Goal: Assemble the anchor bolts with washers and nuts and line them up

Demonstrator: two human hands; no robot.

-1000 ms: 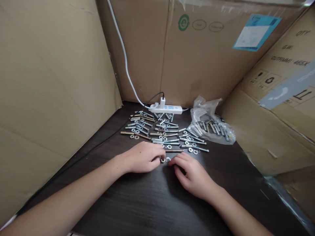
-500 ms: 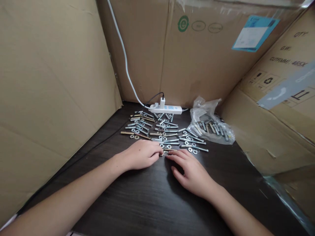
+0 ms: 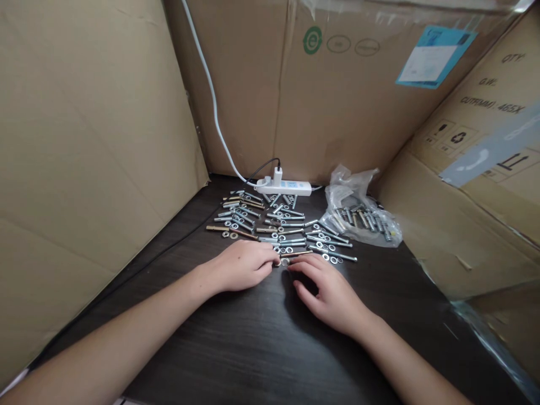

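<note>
My left hand [image 3: 242, 265] rests on the table with its fingers curled together. The fingertips press on a small piece of hardware that they mostly cover. Just to the right of them lies a washer [image 3: 285, 262]. At its far side is my right hand [image 3: 331, 289], thumb apart from the fingers, index fingertip close to the washer. A brassy bolt [image 3: 297, 255] lies just beyond both hands. Behind it, sleeve anchor bolts [image 3: 293, 244] are laid out in rough rows, with loose washers [image 3: 289, 251] and nuts [image 3: 225, 234] beside them.
A clear plastic bag [image 3: 358, 222] holding several more bolts sits at the back right. A white power strip [image 3: 291, 187] with a plugged-in adapter lies at the back. A black cable [image 3: 169, 247] runs down the left. Cardboard walls [image 3: 244, 95] enclose the dark table [image 3: 236, 349].
My right hand has shifted slightly, uncovering more of the brassy bolt beyond it. The left hand has stayed in place.
</note>
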